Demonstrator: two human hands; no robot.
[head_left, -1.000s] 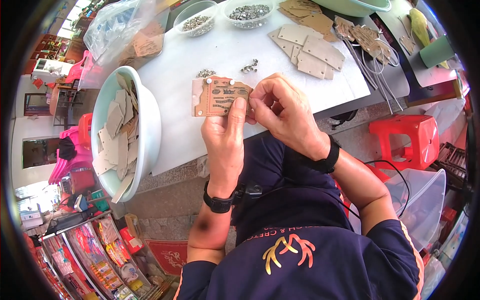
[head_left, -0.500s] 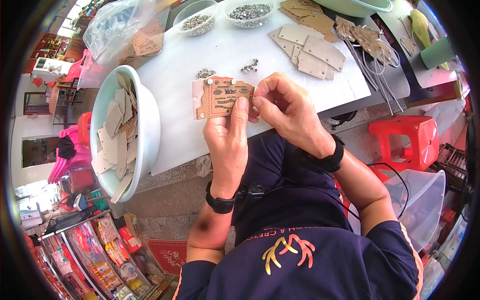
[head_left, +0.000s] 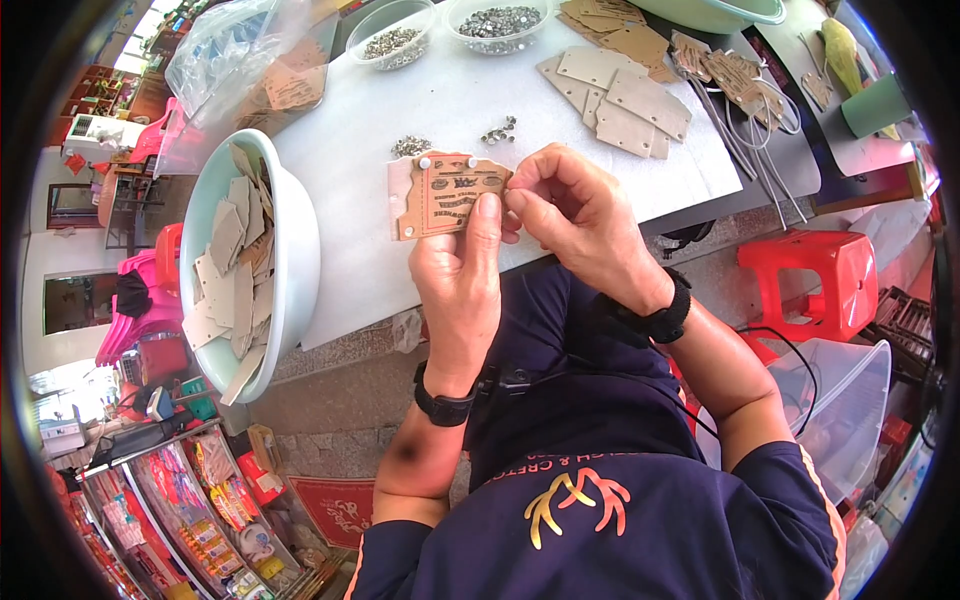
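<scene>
My left hand [head_left: 462, 275] holds a brown printed leather-like label [head_left: 425, 190] over the white tabletop, thumb across its face. Pale stud-like rivets sit at some of the label's corners, and a lighter layer sticks out at its left. At the label's right edge, my right hand [head_left: 592, 232] has thumb and forefinger pinched together; whatever lies between them is hidden. Just beyond the label are two small heaps of metal rivets, one heap [head_left: 410, 147] at the left and a smaller heap [head_left: 498, 131] to its right.
Two clear tubs [head_left: 393, 66] of metal rivets stand at the far edge. A pale blue basin [head_left: 300, 250] full of label pieces is at left. Beige labels [head_left: 650, 108] lie at far right, near cords [head_left: 745, 150]. A red stool [head_left: 815, 280] stands beyond the table's right side.
The label and my left hand have shifted very slightly to the right. My right hand stays pinched at the label's edge.
</scene>
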